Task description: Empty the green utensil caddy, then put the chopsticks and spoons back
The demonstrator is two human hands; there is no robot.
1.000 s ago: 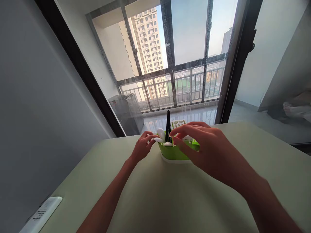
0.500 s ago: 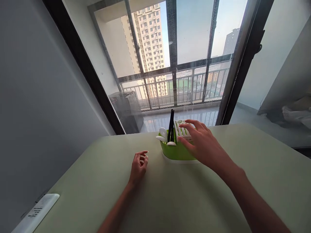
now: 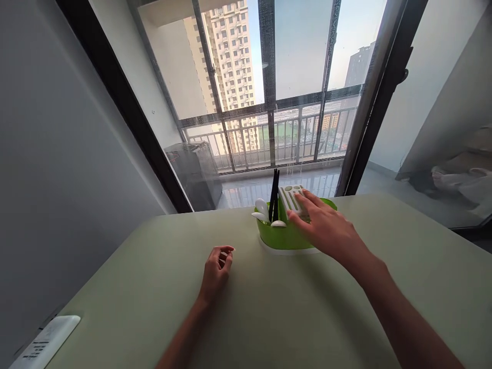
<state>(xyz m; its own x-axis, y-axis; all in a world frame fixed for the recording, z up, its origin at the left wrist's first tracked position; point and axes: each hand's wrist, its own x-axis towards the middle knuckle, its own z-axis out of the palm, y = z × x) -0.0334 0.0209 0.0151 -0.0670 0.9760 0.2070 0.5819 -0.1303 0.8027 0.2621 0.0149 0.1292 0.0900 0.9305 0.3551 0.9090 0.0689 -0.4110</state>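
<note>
A green oval utensil holder with a white base stands on the table's far side. At its left end are black chopsticks and white spoons. A white slotted insert rises, tilted, in its middle. My right hand grips the holder at this insert, thumb at the near edge and fingers over the top right; the palm hides the holder's right part. My left hand rests on the table to the left of the holder, fingers loosely curled and apart, with nothing in it.
The pale green table spreads around the holder. A white power strip lies at the near left edge. Behind the table stands a dark-framed glass door, with a dark box-shaped appliance on the balcony beyond.
My right hand has come down from just above the insert onto it. The utensil holder has shifted slightly to the right. My left hand stays near its place, and the view has moved a little.
</note>
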